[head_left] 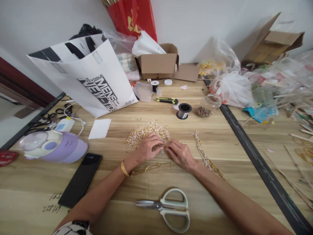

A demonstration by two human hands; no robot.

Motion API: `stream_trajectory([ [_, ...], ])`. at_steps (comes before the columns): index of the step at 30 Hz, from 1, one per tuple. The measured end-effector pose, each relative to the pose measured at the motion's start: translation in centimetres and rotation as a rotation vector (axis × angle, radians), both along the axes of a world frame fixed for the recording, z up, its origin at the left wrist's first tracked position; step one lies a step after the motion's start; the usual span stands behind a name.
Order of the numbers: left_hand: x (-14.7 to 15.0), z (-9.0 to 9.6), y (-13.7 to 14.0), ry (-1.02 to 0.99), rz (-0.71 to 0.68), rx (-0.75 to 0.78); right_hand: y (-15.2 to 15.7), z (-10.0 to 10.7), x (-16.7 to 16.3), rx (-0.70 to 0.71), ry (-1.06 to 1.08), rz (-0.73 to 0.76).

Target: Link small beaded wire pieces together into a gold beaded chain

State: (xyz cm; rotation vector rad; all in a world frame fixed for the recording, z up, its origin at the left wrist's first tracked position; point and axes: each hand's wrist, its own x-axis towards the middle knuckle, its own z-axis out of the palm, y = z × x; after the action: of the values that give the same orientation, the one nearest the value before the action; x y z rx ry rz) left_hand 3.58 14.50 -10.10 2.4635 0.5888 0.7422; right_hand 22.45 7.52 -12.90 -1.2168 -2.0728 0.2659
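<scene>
items on a pale wood-grain worktop (117, 213), places taken from the fingers:

- left hand (149, 146), a gold-coloured bangle (124, 169) at the wrist: fingers curled, tips pinching a small gold-toned piece (157, 148), mostly hidden, detail too small to tell.
- right hand (180, 153): fingertips pressed together, meeting the left fingertips at the same piece; the exact hold cannot be told.
- loose heap of small gold and clear pieces (144, 132): just beyond the left fingers.
- thin gold-coloured chain (151, 167): laid flat on the wearer's side of the fingers.
- linked strand in silver and gold tones (204, 156): right of the right fingers.
- scissors with white looped handles (174, 210): on the wearer's side of the fingers, well apart, blades pointing left.
- black spool of silver-coloured wire (184, 112): beyond the right fingers.
- clear jar with multicoloured contents (204, 112): beyond and right of the fingers, tipped over.
- yellow-and-black utility knife (166, 100): farther beyond the fingers.
- black rectangular phone (80, 179): left of the fingers, nearer the wearer.
- lilac-and-white bottle (68, 147): far left of the fingers, on its side.
</scene>
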Motion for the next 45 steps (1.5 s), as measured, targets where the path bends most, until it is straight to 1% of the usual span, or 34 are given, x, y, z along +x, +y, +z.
stream_trajectory([
  [6, 0.1, -0.1, 0.0, -0.010, -0.049, 0.008, -0.1, 0.1, 0.0, 0.005, -0.001, 0.009],
  [11, 0.1, -0.4, 0.1, -0.008, -0.048, 0.026, -0.1, 0.2, 0.0, 0.001, -0.003, 0.015],
  [18, 0.0, -0.2, 0.1, 0.001, -0.050, 0.031, -0.1, 0.4, -0.1, 0.003, 0.002, 0.024],
  [24, -0.1, -0.2, 0.3, 0.003, -0.043, 0.067, -0.1, 0.3, 0.0, 0.033, 0.003, 0.026],
  [28, -0.4, 0.0, 0.7, 0.057, -0.038, 0.060, 0.0, 0.0, 0.1, 0.016, 0.021, 0.034],
  [31, -1.1, 0.0, 1.2, 0.080, -0.005, 0.041, 0.1, -0.1, 0.2, -0.001, 0.066, -0.008],
  [35, -2.2, -0.1, 2.3, 0.122, 0.019, 0.055, 0.3, -0.2, 0.3, -0.010, 0.156, -0.067],
  [40, -3.1, 0.0, 3.2, 0.253, -0.053, 0.080, 0.4, -0.2, 0.3, -0.013, 0.175, -0.099],
  [45, -3.1, 0.3, 3.0, 0.345, -0.093, 0.095, 0.4, -0.3, 0.4, -0.021, 0.182, -0.098],
])
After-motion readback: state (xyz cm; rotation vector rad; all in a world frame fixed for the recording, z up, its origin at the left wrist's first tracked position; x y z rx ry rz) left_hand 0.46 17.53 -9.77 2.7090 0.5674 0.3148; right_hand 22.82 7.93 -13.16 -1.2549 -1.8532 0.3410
